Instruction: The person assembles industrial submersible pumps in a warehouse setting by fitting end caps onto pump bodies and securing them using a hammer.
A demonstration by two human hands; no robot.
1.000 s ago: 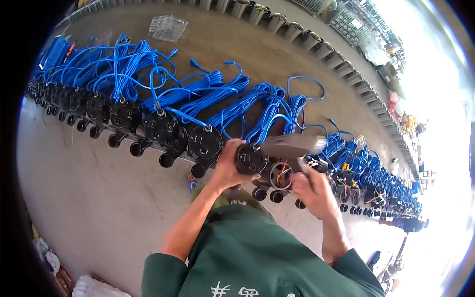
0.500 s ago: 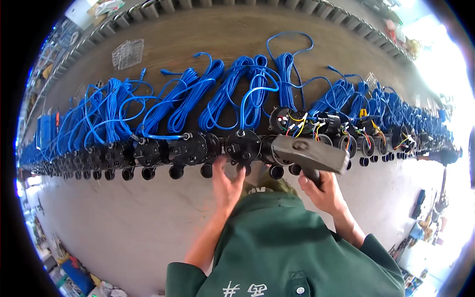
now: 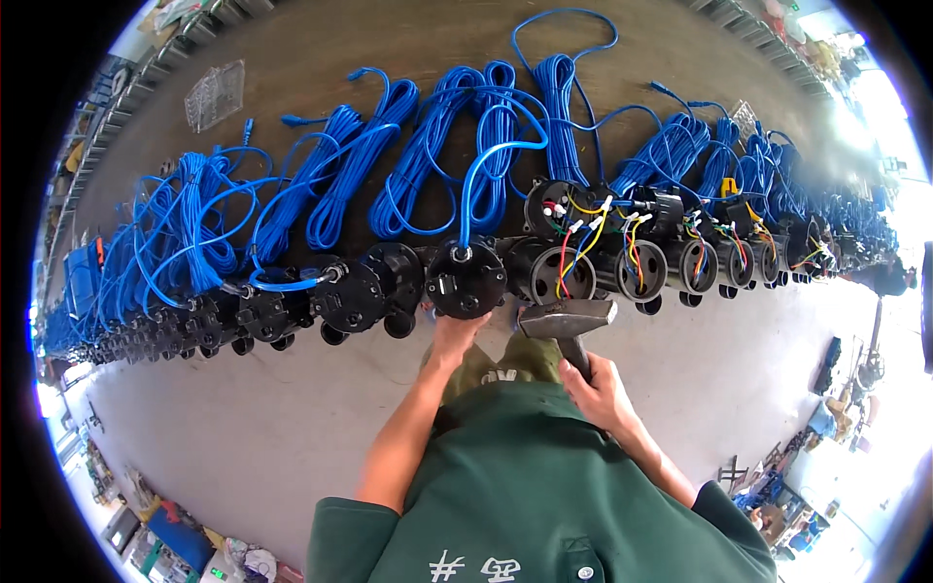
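Observation:
My left hand (image 3: 454,338) is closed at the underside of a black cylindrical housing (image 3: 466,282); its fingertips are hidden beneath the part. A blue cable (image 3: 472,189) rises from the top of this housing's round end cap. In my right hand (image 3: 599,391) is a hammer (image 3: 573,319), gripped by its dark handle, its metal head just in front of the row of housings. Beside the head, to the right of the capped part, an open black housing (image 3: 554,272) shows red and yellow wires inside. A loose cap (image 3: 554,207) with wires rests above it.
Capped housings (image 3: 355,294) line the table edge to the left, and open wired ones (image 3: 697,264) to the right. Coiled blue cables (image 3: 428,146) lie behind them on the brown table (image 3: 301,83). A clear plastic tray (image 3: 215,95) sits at the back left.
The hammer has come down and back from over the open housings toward my body. My left hand, spread below the capped housing before, is now tucked up against its underside. My view has shifted.

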